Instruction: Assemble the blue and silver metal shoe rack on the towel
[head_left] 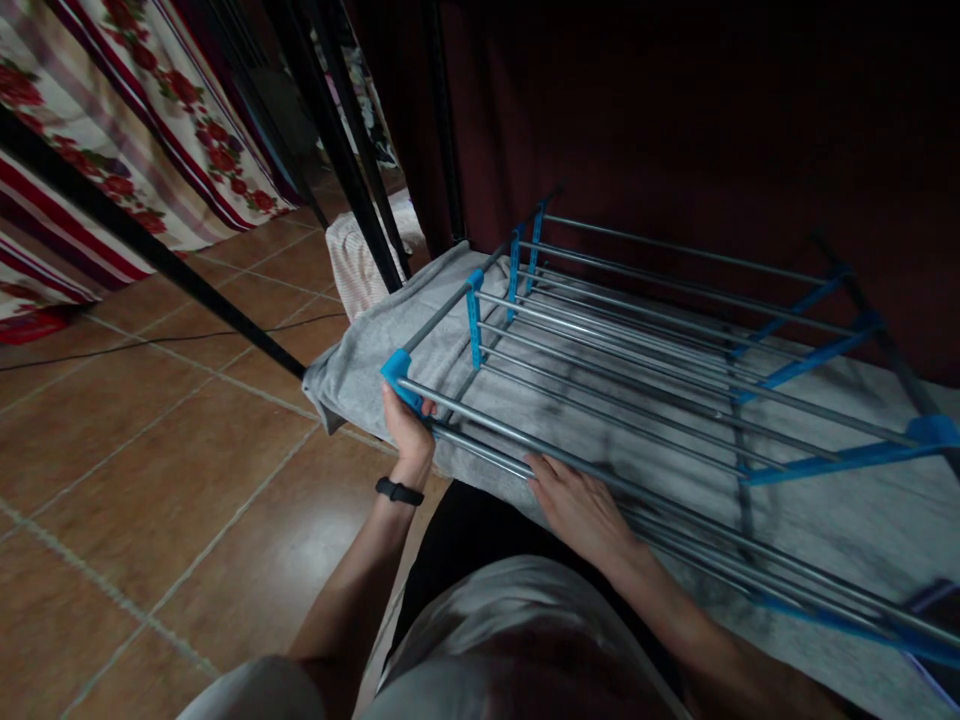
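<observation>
Snugly, the left grip (409,432) clasps blue plastic corner (395,366); the right grip (579,508) holds round metal tubing (481,448).

No text, label, brand, number or sign can be read anywhere in view.
</observation>
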